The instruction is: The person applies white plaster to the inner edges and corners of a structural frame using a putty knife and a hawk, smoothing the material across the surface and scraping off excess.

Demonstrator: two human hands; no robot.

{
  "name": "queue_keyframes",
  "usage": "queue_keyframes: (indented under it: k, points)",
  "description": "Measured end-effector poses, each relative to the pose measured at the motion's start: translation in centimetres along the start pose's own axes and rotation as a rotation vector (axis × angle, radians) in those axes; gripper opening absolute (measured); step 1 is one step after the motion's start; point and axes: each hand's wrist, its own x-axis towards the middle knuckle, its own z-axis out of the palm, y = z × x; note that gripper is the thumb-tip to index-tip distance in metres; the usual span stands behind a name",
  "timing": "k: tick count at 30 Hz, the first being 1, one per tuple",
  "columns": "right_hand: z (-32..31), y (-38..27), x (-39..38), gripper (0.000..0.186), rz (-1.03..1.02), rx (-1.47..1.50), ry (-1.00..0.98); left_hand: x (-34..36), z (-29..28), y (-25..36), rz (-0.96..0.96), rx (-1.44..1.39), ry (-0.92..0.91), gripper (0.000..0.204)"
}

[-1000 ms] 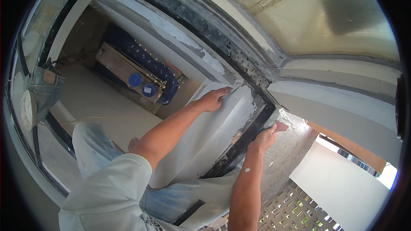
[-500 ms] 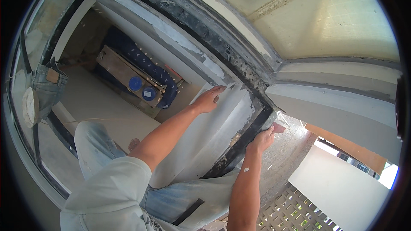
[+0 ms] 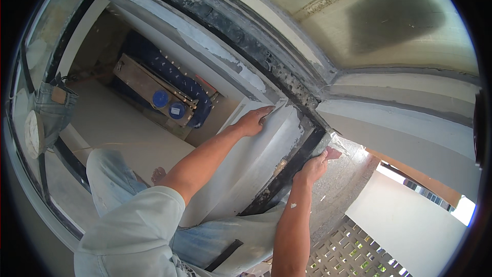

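Note:
My left hand [image 3: 252, 122] reaches onto the pale, scraped ledge [image 3: 271, 138], index finger extended toward its upper corner, other fingers curled; whether they hold anything is hidden. My right hand [image 3: 314, 166] is closed on a flat reddish piece [image 3: 333, 153], held against the outer end of the black frame strip [image 3: 287, 169]. Grey filler and peeling patches mark the surrounding frame [image 3: 236, 46].
Inside the opening are blue patterned cloth [image 3: 202, 97], a plank [image 3: 128, 74] and blue tubs [image 3: 160, 98]. A denim pouch [image 3: 56, 107] hangs at left. Frosted glass [image 3: 389, 15] is above right; lattice blockwork [image 3: 359, 251] shows below right. My legs [image 3: 225, 238] are bent beneath me.
Both hands and the view have shifted only slightly. A dark shadow on the frosted glass, absent half a second ago, shows again now.

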Motion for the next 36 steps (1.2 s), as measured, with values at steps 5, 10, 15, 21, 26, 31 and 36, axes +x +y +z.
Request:
queue_keyframes:
  k: [5, 10, 15, 21, 26, 31, 36]
  points:
    - [0.1, -0.4, -0.2, 0.043, -0.030, -0.064, 0.004, -6.2, 0.0, -3.7, 0.002, 0.068, -0.122, 0.070]
    - [-0.5, -0.5, -0.1, 0.044, -0.024, 0.024, -0.035, -11.5, -0.5, -2.7, -0.014, -0.005, -0.113, 0.071]
    - [-0.2, -0.2, 0.0, 0.044, -0.042, 0.029, -0.043, -7.3, -1.6, 0.1, 0.004, -0.006, 0.109, 0.070]
    - [-0.2, -0.2, -0.1, 0.042, -0.025, 0.050, -0.042, -1.7, -0.7, 3.4, -0.001, 0.040, 0.066, 0.065]
    - [-0.5, 0.2, 0.3, 0.043, -0.029, 0.082, -0.035, -0.1, 0.6, 4.2, -0.036, 0.039, 0.107, 0.069]
    - [0.0, -0.3, -0.3, 0.046, -0.009, -0.053, -0.024, -1.2, -0.9, 2.8, 0.070, 0.054, 0.009, 0.070]
    - [-0.3, -0.1, 0.1, 0.046, -0.043, -0.038, 0.001, -6.7, -2.2, 2.3, 0.067, 0.001, -0.192, 0.071]
